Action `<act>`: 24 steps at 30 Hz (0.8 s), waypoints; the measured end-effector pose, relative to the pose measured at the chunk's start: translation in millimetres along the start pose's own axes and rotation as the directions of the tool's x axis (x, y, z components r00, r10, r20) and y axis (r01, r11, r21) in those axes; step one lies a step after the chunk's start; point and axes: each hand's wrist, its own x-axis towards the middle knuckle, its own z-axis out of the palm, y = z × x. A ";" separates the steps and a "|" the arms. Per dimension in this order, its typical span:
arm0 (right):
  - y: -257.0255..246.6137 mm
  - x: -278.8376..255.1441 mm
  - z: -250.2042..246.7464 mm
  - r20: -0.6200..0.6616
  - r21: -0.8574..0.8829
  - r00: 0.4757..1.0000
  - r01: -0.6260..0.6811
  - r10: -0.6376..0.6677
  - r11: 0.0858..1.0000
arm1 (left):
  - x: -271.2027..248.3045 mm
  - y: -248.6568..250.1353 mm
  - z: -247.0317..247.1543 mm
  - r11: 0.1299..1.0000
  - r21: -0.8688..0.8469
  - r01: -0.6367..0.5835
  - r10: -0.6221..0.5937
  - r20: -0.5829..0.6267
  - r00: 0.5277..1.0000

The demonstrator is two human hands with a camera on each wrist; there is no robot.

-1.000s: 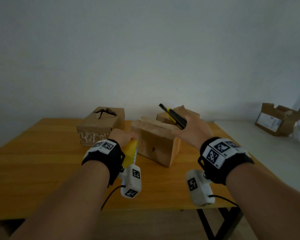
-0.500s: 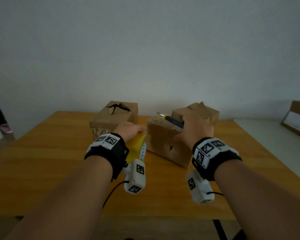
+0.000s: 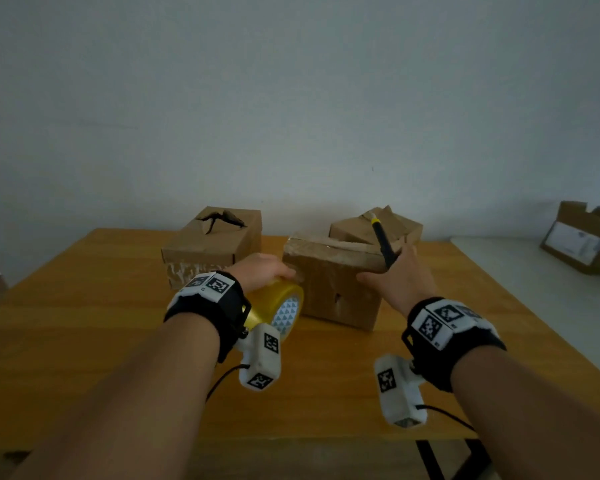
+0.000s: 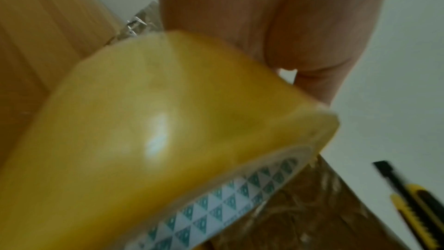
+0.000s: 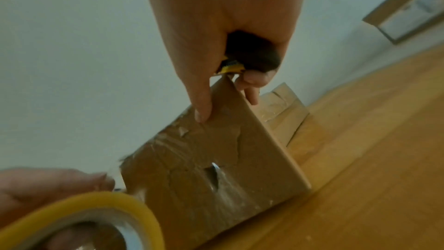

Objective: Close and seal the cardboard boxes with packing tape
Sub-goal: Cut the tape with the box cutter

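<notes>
The wooden surface [image 3: 84, 334] carries three cardboard boxes. The nearest box [image 3: 329, 289] sits at its middle, between the two hands, with glossy tape along its top edge and a small tear in its near face. Behind it to the left stands a second box [image 3: 212, 244] with a torn hole in its top and crinkled tape low on its front. Behind it to the right is a third box [image 3: 378, 225] whose top flaps stand partly raised. Well apart, on a pale surface at the far right, lies an open box [image 3: 582, 237] with a white label.

The left hand [image 3: 262, 271] grips a yellow tape roll [image 3: 274, 306] from above, its fingers curled over the roll, which hangs just beside the nearest box's left corner; the roll's inner core shows a pattern of teal triangles. The right hand [image 3: 400, 275] holds a black and yellow utility knife [image 3: 383, 242], pointing up and away, while its thumb lies along the box's near face and its other fingers reach over the right top edge.
</notes>
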 end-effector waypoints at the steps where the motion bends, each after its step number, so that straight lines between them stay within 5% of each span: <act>1: 1.0 1.9 0.9 0.008 0.041 0.999 -0.034 0.034 0.999 | 1.4 2.7 1.6 1.000 0.022 -0.014 0.013 0.022 1.000; 8: -4.6 12.4 -3.8 -0.076 0.074 0.995 -0.054 0.060 0.996 | 9.3 13.0 -13.4 0.996 -0.090 0.009 -0.014 -0.053 0.999; 11: -15.2 16.3 -13.1 -0.098 0.008 0.993 -0.057 0.058 0.998 | 3.1 28.1 -30.3 0.996 -0.033 0.077 -0.077 0.010 0.997; 17: -17.2 19.4 -7.1 0.048 -0.096 0.996 -0.075 0.080 0.993 | -20.9 39.4 -49.9 0.984 0.048 0.172 -0.175 0.087 0.981; 24: -13.8 17.6 -0.3 0.140 -0.045 0.984 -0.105 0.110 0.993 | -24.9 22.9 -57.5 0.978 -0.125 0.165 -0.169 -0.018 0.985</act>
